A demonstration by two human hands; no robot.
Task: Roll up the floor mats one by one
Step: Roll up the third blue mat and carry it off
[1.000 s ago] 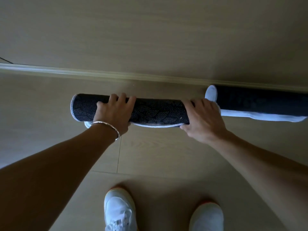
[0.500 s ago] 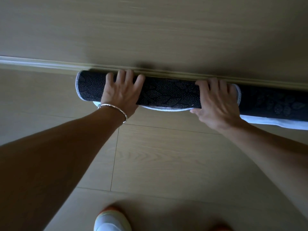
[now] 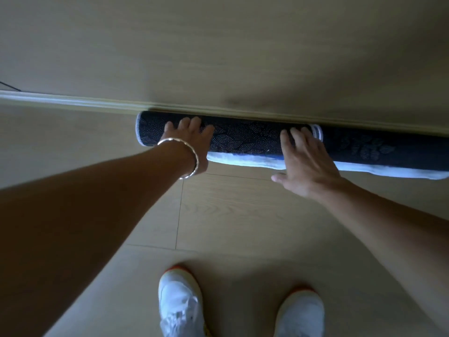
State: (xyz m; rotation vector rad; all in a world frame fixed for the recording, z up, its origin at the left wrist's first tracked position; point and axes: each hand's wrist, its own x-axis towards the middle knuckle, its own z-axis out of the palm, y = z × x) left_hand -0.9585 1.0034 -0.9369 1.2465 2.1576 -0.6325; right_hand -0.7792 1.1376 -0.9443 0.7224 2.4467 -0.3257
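We see the dark, dotted rolled mat (image 3: 245, 139) on the floor (image 3: 243, 215), tight against the baseboard (image 3: 73, 102), its long axis running along it. The left hand (image 3: 192, 139) rests flat on the roll's left part, fingers straight. The right hand (image 3: 306, 161), fingers spread, lies over its right end, where a second rolled mat (image 3: 379, 149) continues along the baseboard.

The far side of the rolled mat (image 3: 245, 139) is closed off by the baseboard (image 3: 73, 101), against which it is pressed. Its right end is blocked by a second rolled mat (image 3: 379, 150) lying along the same baseboard. Bare floor (image 3: 243, 210) is left open past the left end and along the near side, down to the left shoe (image 3: 181, 302) and right shoe (image 3: 301, 312). The top is partly covered by the flat left hand (image 3: 190, 139) and right hand (image 3: 307, 156).
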